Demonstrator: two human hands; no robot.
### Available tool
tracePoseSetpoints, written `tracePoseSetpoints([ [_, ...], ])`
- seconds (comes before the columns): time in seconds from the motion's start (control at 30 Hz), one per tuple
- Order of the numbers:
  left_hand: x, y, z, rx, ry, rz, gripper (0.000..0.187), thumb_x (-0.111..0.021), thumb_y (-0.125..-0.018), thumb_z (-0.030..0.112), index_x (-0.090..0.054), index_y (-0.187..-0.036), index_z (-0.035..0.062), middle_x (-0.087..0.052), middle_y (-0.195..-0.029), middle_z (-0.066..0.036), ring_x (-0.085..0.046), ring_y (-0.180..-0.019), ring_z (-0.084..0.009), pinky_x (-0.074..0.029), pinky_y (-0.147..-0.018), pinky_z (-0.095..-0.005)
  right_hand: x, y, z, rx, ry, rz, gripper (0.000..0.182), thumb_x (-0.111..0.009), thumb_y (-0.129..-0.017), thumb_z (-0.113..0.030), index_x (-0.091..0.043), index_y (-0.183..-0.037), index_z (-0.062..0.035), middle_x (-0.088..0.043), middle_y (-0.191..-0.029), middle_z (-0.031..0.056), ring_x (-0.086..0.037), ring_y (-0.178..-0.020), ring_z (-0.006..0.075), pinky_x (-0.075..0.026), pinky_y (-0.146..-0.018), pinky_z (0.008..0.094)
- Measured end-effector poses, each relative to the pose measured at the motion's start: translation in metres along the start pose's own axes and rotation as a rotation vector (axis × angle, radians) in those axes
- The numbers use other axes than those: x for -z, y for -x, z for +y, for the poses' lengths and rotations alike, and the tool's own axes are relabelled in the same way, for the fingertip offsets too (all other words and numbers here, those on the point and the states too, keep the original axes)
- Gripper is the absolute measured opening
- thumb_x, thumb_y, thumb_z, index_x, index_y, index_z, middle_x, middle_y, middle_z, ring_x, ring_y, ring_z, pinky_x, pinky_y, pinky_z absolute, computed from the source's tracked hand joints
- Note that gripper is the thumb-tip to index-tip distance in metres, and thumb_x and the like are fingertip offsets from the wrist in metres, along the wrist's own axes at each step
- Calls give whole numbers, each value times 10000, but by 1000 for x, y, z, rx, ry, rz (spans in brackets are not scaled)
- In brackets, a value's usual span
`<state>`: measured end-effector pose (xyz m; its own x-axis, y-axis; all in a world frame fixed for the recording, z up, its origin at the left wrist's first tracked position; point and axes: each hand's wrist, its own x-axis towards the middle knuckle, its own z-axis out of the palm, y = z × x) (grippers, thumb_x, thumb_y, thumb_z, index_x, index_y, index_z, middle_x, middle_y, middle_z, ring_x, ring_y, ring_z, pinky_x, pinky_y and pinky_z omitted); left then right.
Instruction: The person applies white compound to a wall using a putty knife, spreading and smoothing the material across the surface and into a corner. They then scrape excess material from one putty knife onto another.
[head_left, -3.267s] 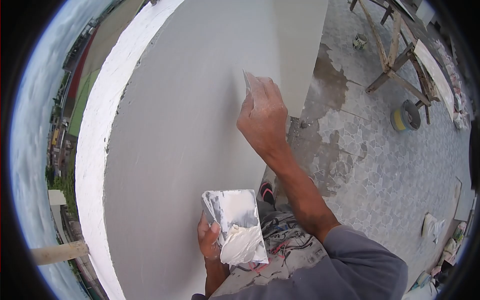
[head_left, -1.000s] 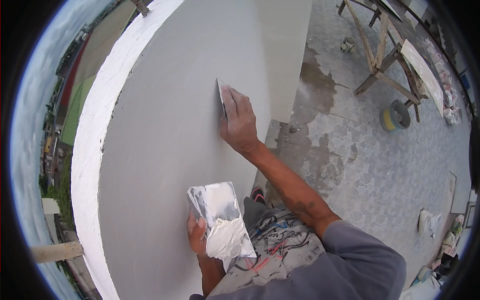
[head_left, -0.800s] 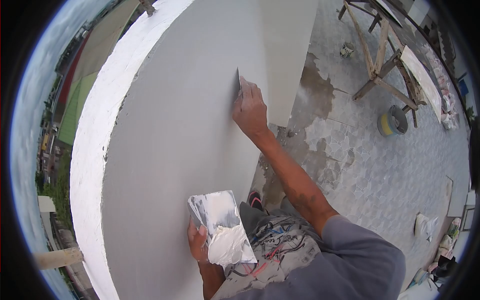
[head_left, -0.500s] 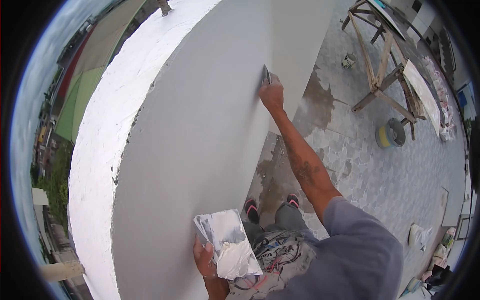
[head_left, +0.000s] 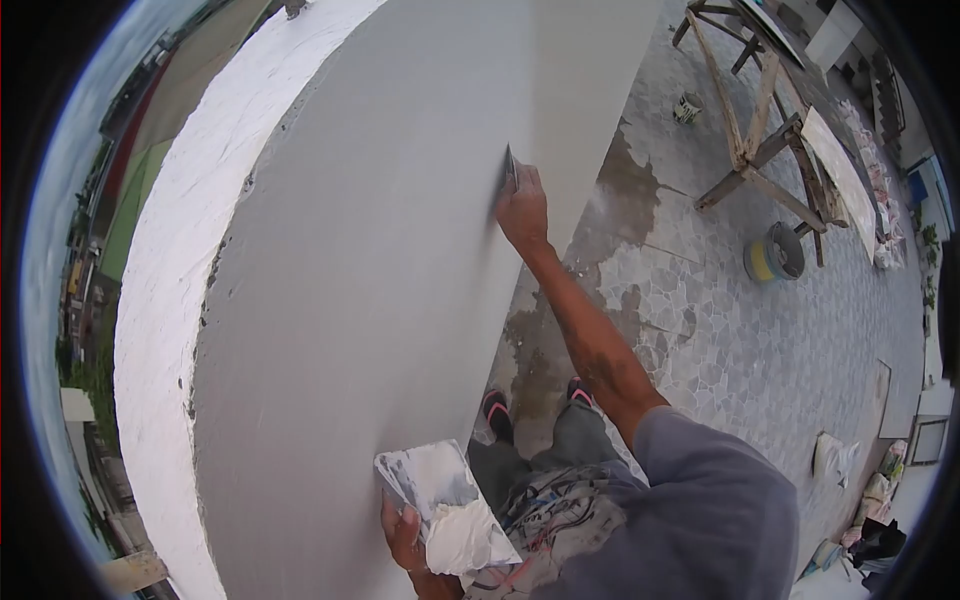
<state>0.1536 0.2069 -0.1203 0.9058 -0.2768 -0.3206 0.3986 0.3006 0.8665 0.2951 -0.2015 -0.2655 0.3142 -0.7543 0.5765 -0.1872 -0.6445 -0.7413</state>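
My right hand (head_left: 522, 210) is closed around a putty knife (head_left: 512, 168), whose thin blade stands edge-on against the grey wall (head_left: 360, 250). Low in the view, my left hand (head_left: 402, 530) grips a flat plasterer's hawk (head_left: 440, 472) from its left side and from below. A thick mound of white putty (head_left: 462, 535) lies on the near half of the hawk, and smears cover the rest. How the left fingers hold the underside is hidden. The wall surface between both hands looks smooth and evenly coated.
The wall has a rough white top (head_left: 160, 350) on the left, with rooftops beyond. On the stone-patterned floor (head_left: 690, 350) stand a wooden trestle (head_left: 750, 160), a bucket (head_left: 775, 255) and a small can (head_left: 688, 108). Bags (head_left: 880, 490) lie at lower right.
My right hand with the putty knife has moved slightly left and down along the wall. The hawk has dropped a little lower, and the whole view has shifted slightly.
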Motion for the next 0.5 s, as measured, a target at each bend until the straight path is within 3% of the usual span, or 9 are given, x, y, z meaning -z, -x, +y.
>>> tracePoseSetpoints([
  [0.03,2,1,-1,-8,0,19,772,-616,-750,273,-319,-1366,-86,-527,-1203,-247,-613,-981,-341,-510,-829,-410,-4,-17,11,-23,7,8,287,-488,-870,-26,-550,-1132,74,-580,-1026,240,-588,-929,407,-495,-799,435],
  [0.13,13,3,6,84,13,-163,734,-600,-769,213,-313,-1353,-125,-510,-1262,-204,-525,-1150,-285,-377,-1006,-360,-5,-59,38,-117,62,-17,278,-507,-870,-69,-571,-1097,79,-605,-997,269,-597,-927,428,-491,-814,438],
  [0.37,2,2,8,60,47,-137,710,-590,-775,188,-318,-1355,-119,-515,-1256,-196,-544,-1122,-281,-391,-991,-363,37,-32,-1,-262,-5,-91,268,-517,-869,-95,-593,-1062,76,-627,-964,276,-605,-916,442,-486,-821,446],
  [0.5,0,-1,4,48,64,-156,711,-594,-775,189,-315,-1352,-120,-521,-1247,-195,-547,-1112,-276,-397,-985,-361,29,-28,-3,-100,39,-40,269,-513,-866,-95,-591,-1059,76,-626,-946,264,-608,-895,438,-487,-815,455],
])
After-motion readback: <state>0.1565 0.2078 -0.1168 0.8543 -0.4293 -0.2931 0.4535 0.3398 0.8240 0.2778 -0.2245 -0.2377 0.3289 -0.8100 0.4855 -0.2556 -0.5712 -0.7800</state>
